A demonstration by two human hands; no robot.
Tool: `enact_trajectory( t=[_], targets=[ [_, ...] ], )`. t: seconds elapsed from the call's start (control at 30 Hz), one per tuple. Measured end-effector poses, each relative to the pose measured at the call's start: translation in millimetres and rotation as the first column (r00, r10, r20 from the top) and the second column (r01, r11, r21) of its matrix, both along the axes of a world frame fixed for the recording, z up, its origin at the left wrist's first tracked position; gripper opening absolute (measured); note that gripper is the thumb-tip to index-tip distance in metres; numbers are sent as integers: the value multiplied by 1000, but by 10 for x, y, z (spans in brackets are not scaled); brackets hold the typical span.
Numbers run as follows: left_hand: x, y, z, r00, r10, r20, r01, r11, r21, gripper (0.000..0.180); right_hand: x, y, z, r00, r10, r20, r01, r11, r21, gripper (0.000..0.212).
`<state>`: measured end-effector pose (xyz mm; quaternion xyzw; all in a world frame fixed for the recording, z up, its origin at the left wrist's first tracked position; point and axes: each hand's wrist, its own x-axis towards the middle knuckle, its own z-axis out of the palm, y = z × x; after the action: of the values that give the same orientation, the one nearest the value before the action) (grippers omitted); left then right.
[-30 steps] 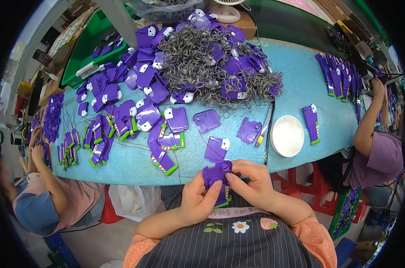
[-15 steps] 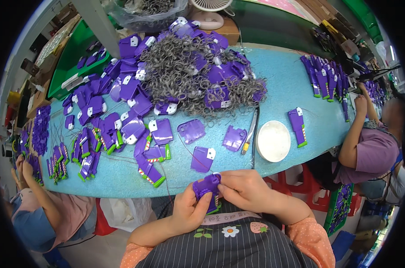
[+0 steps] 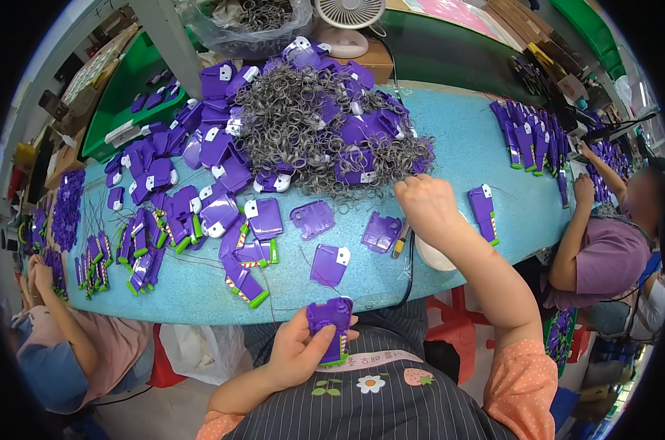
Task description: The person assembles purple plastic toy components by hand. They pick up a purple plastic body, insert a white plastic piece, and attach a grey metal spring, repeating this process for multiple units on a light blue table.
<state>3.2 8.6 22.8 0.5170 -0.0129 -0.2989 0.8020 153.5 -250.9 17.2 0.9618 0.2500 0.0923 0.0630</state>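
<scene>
My left hand (image 3: 297, 352) grips a purple plastic casing (image 3: 329, 315) with a green end and a striped edge, held near my apron. My right hand (image 3: 426, 207) is stretched forward at the right edge of a tangled heap of grey wire rings (image 3: 288, 121). Its fingers are bent together and their tips are hidden, so what they hold cannot be made out. Below that forearm a white round lid or dish (image 3: 434, 257) is partly covered. Closest to my left hand on the table lies a flat purple panel (image 3: 328, 265) with a white corner.
Many purple and white parts (image 3: 219, 213) spread across the left of the blue table. A yellow-tipped cutter (image 3: 400, 246) lies beside a black cable. One finished-looking purple piece (image 3: 483, 213) sits right. A fan (image 3: 347, 15) stands behind. Co-workers sit on both sides.
My right hand has left the casing and reached forward and right to the wire heap, now covering part of the white dish. My left hand keeps the casing, slightly lower.
</scene>
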Motion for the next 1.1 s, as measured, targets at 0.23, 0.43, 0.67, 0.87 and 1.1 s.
enact_trajectory(
  t=[0.23,0.43,0.67,0.87,1.1],
  targets=[
    [39,-87,48,997,79,22,-79,997,3,27,80,75,-50,993,-36,-114,28,997,-70,3],
    [5,-63,7,995,100,15,-101,995,10,28,50,194,78,968,-58,-246,54,998,-22,2],
    [79,-10,-47,990,144,0,-144,989,-10,29,-161,266,47,955,-83,-285,148,966,213,15],
    [124,25,-61,986,166,32,-166,986,-1,30,-223,323,-48,984,-30,-174,43,997,70,7],
    [207,8,-11,948,310,72,-302,948,-106,32,-519,452,358,879,259,-402,66,767,638,11]
  ],
)
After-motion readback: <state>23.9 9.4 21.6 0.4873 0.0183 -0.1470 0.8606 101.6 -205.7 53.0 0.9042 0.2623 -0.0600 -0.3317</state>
